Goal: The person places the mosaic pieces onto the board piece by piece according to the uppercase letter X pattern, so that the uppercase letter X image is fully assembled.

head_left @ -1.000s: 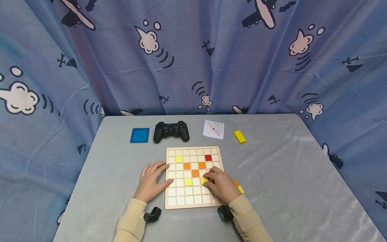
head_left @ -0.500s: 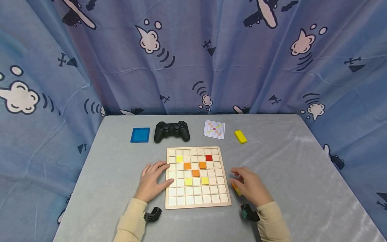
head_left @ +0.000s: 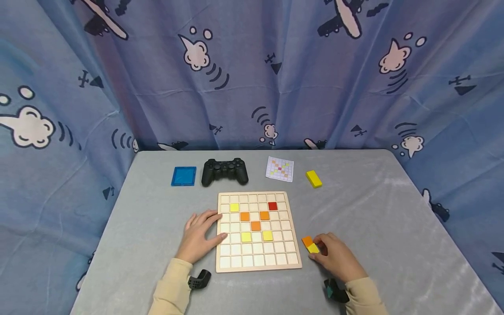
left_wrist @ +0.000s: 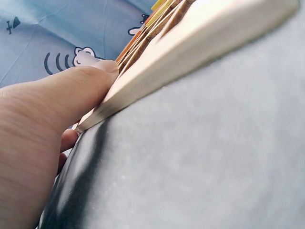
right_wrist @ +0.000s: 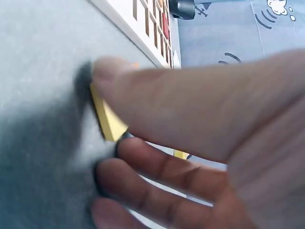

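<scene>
A wooden grid board [head_left: 298, 265] lies on the table, with yellow, orange and red square tiles in some cells. My left hand [head_left: 198, 236] rests at its left edge; in the left wrist view the thumb [left_wrist: 90, 81] lies on the wooden rim. Right of the board, a yellow tile [head_left: 313, 248] and an orange tile [head_left: 307, 241] lie touching. My right hand [head_left: 337, 257] pinches the yellow tile at its edges. The right wrist view shows the thumb [right_wrist: 157, 95] over that yellow tile [right_wrist: 108, 121], partly covering it; the other fingers are bent.
Behind the board are a blue square tray [head_left: 183, 176], a black game controller [head_left: 225, 171], a printed grid card [head_left: 280, 169] and a yellow block [head_left: 314, 179]. A patterned curtain [head_left: 252, 74] hangs beyond the table's far edge.
My right hand has let go of a yellow tile in the board and moved right, off the board, to the loose yellow tile. My left hand stays at the board's edge.
</scene>
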`<state>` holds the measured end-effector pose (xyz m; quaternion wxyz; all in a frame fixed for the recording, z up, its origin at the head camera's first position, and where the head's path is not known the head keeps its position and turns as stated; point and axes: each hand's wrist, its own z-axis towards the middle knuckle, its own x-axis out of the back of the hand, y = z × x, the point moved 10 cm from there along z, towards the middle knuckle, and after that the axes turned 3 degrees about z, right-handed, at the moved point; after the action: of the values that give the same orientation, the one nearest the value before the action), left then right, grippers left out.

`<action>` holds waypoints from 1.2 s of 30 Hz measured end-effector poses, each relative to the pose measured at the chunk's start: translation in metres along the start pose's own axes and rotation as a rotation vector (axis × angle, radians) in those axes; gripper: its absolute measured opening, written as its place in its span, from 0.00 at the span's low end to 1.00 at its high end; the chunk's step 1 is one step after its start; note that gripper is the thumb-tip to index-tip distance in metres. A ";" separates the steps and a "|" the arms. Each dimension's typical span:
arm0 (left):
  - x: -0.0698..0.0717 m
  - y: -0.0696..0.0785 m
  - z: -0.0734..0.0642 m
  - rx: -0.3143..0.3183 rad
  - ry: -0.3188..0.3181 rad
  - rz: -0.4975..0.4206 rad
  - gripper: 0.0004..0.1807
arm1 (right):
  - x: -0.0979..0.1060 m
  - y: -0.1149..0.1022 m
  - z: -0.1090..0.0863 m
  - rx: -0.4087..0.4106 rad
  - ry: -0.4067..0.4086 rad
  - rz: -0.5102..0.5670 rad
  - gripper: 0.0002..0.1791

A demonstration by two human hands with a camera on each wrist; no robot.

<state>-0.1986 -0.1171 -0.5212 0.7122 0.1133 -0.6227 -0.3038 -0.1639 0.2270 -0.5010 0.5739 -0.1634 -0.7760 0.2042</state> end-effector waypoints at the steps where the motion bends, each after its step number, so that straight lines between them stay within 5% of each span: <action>1: 0.000 0.000 0.000 0.003 -0.002 -0.001 0.33 | 0.000 0.000 0.000 0.002 0.006 -0.002 0.18; 20: -0.002 0.000 0.000 0.021 -0.013 -0.002 0.33 | 0.006 -0.009 -0.002 0.037 0.038 0.040 0.08; 36: -0.001 0.000 0.000 0.027 -0.016 -0.004 0.33 | 0.012 -0.068 -0.001 0.320 0.138 0.066 0.14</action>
<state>-0.1982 -0.1164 -0.5217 0.7049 0.1215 -0.6323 -0.2976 -0.1677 0.1744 -0.4567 0.6373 -0.1091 -0.6867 0.3321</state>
